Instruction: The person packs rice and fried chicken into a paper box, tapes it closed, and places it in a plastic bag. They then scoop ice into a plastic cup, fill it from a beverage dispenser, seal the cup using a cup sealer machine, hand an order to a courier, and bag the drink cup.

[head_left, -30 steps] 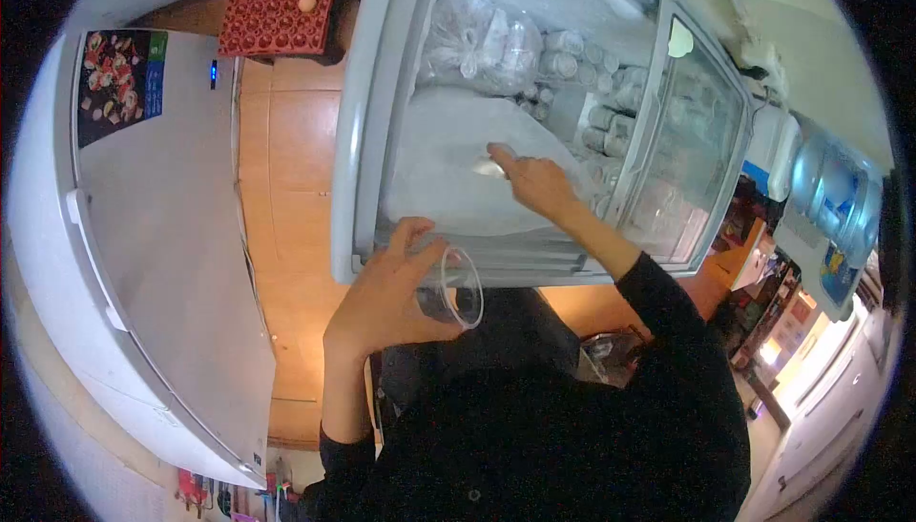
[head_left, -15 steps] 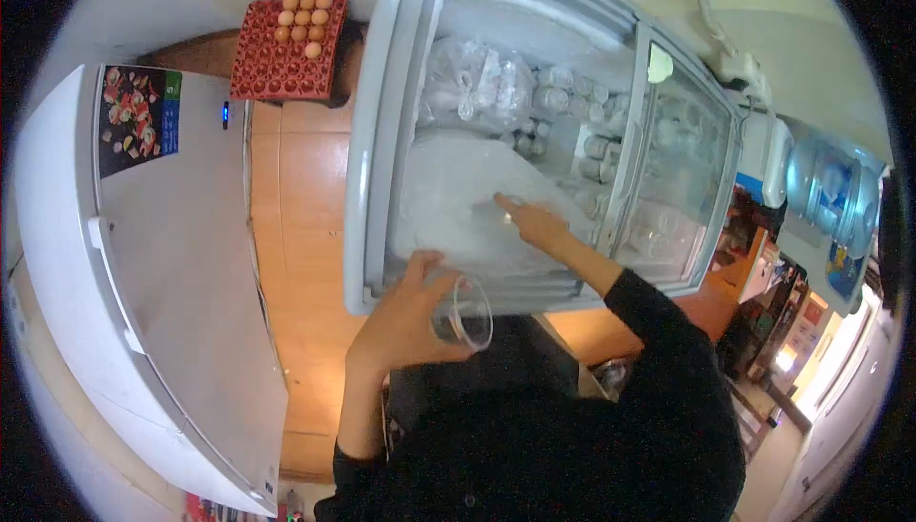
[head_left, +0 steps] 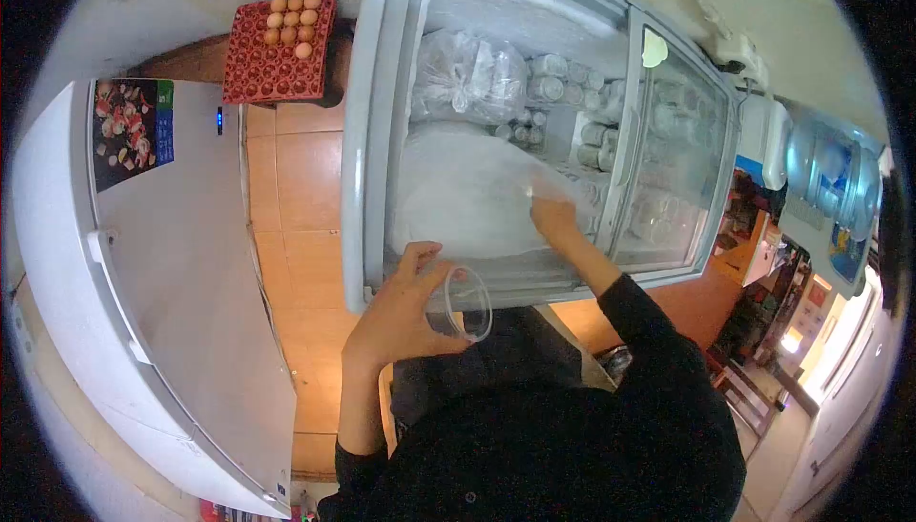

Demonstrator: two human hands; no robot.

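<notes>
Watching remotely, I see right hand [head_left: 557, 220] farther right over white mass [head_left: 463, 193] in freezer [head_left: 361, 169] than moment ago; grip blurred, can't tell. Left hand [head_left: 396, 320] grips clear cup [head_left: 467, 303], lower centre, long axis running left-right, mouth facing right.

Cup [head_left: 468, 303]: clear, round-rimmed, held tilted, mouth turned towards 3 o'clock; positioned at 6 o'clock from the white mass. White mass [head_left: 460, 193]: broad, pale, frosty in appearance, surface largely even, lying near centre of view; material not determinable. Tool [head_left: 530, 194]: small bright glint, blurred, shape indistinct; held over the mass's 3 o'clock side, contact undetermined.
</notes>
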